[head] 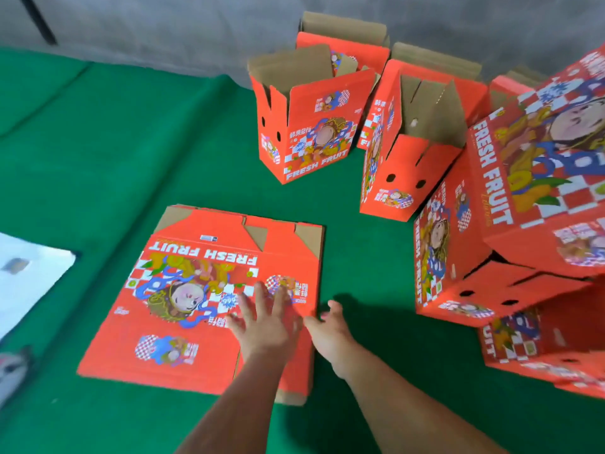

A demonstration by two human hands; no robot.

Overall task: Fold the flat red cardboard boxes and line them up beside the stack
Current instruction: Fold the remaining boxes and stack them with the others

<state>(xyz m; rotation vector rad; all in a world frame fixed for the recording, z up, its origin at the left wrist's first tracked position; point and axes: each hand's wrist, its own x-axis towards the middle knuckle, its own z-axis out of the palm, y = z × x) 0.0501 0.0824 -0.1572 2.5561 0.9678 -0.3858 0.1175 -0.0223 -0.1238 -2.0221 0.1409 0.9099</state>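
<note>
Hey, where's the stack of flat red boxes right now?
The stack of flat boxes lies on the green mat, lower centre-left of the head view, under the left hand, with the folded boxes standing beyond it to the right.

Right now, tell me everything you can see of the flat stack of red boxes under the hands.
The flat stack lies on the green cloth: red printed cardboard, "FRESH FRUIT" lettering and a cartoon figure facing up, brown unprinted flaps showing at its far edge. Several layers show at the near right corner. The left hand rests open on top; the right hand touches its right edge.
</note>
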